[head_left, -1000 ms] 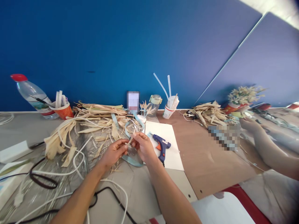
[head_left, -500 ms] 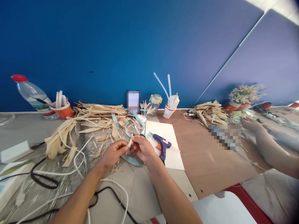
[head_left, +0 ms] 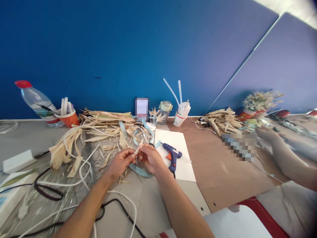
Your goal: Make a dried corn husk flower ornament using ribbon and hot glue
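Between my two hands is a small pale piece of dried husk (head_left: 139,147), its pointed tip sticking up. My left hand (head_left: 122,161) pinches its lower end, fingers closed. From the other side my right hand (head_left: 151,157) grips it between thumb and fingers. Just right of my right hand a blue glue gun (head_left: 172,154) with an orange trigger lies on a white sheet (head_left: 184,165). Light-blue ribbon (head_left: 139,170) loops behind and under my hands. Loose dried husk strips (head_left: 106,148) are scattered left of them.
Behind stand a phone (head_left: 142,108), a jar (head_left: 165,111), a paper cup with glue sticks (head_left: 178,119), an orange cup (head_left: 68,119) and a bottle (head_left: 41,102). White cables (head_left: 84,180) cross the left side. At right, another person's arm (head_left: 279,148) reaches toward dried flowers (head_left: 262,100).
The husk piece has turned slightly in my fingers, its tip now more upright and showing longer. Both hands stay in nearly the same place.
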The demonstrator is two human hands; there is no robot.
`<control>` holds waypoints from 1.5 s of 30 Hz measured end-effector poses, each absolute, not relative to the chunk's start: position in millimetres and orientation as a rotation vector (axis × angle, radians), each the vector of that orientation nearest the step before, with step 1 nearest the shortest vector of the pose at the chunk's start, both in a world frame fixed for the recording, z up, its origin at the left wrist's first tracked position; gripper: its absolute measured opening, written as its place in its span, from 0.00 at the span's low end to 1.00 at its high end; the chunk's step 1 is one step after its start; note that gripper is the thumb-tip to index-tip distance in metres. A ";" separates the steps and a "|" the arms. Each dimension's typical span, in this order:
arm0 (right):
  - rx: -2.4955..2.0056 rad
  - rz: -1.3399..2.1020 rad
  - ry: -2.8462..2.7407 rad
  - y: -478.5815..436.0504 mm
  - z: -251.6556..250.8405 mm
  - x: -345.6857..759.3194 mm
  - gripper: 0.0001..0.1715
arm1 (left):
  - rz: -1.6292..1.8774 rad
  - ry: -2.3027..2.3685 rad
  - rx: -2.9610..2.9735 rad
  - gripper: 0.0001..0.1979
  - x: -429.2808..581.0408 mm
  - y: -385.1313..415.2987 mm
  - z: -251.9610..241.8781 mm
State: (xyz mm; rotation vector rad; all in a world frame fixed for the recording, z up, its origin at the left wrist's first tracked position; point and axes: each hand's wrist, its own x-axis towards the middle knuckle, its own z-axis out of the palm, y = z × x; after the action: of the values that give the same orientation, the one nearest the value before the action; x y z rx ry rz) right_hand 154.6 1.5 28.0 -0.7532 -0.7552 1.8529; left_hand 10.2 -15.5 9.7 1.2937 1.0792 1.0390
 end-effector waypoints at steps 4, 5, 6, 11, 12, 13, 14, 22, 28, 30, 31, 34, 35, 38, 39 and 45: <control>-0.777 1.853 -0.730 2.8 24.0 153.6 0.11 | 1.033 1.075 1.313 0.13 10.9 -15.3 11.5; -0.783 1.854 -0.721 3.3 22.4 153.3 0.11 | 1.029 1.078 1.320 0.13 11.2 -15.4 12.2; -0.789 1.855 -0.712 3.8 21.0 153.1 0.12 | 1.022 1.080 1.328 0.13 11.4 -15.6 12.8; -0.773 1.846 -0.713 3.2 20.1 152.6 0.15 | 1.021 1.064 1.327 0.13 10.9 -16.3 10.9; -0.760 1.839 -0.717 2.8 21.2 152.6 0.15 | 1.038 1.063 1.299 0.12 10.4 -16.1 9.7; -0.751 1.832 -0.717 2.3 22.4 152.7 0.15 | 1.064 1.062 1.259 0.12 9.8 -15.8 8.4; -0.750 1.827 -0.714 1.8 23.5 152.6 0.15 | 1.093 1.062 1.214 0.12 9.2 -15.4 7.3; -0.837 1.782 -0.857 -2.1 19.2 146.5 0.12 | 1.261 0.968 0.965 0.14 6.5 -13.1 7.0; -0.976 1.644 -1.143 -4.1 13.9 139.5 0.09 | 1.334 0.879 0.820 0.12 3.6 -12.6 7.6; -1.028 1.599 -1.220 -5.3 13.5 138.4 0.07 | 1.350 0.861 0.788 0.11 2.3 -12.7 8.2; -1.054 1.579 -1.262 -6.1 13.4 138.1 0.06 | 1.357 0.853 0.773 0.11 1.7 -12.9 8.7; -1.128 1.483 -1.434 -8.9 13.6 137.5 0.03 | 1.370 0.825 0.743 0.11 0.9 -13.3 10.2; -1.154 1.437 -1.489 -9.9 13.7 137.2 0.02 | 1.371 0.817 0.738 0.11 0.9 -13.3 10.6; -1.206 1.339 -1.567 -11.8 13.7 135.8 0.04 | 1.369 0.801 0.736 0.10 1.1 -13.6 11.1; -1.213 1.332 -1.568 -12.0 13.4 135.3 0.04 | 1.369 0.798 0.735 0.10 1.4 -13.7 11.3; -1.149 1.270 -1.530 -8.8 6.1 132.7 0.07 | 1.350 0.811 0.739 0.12 4.2 -14.9 13.8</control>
State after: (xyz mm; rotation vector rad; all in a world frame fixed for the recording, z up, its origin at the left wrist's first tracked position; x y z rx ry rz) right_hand 132.7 -8.8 6.1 -1.1491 -1.5305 1.2698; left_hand 4.2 -14.9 13.8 0.7386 0.8112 1.3504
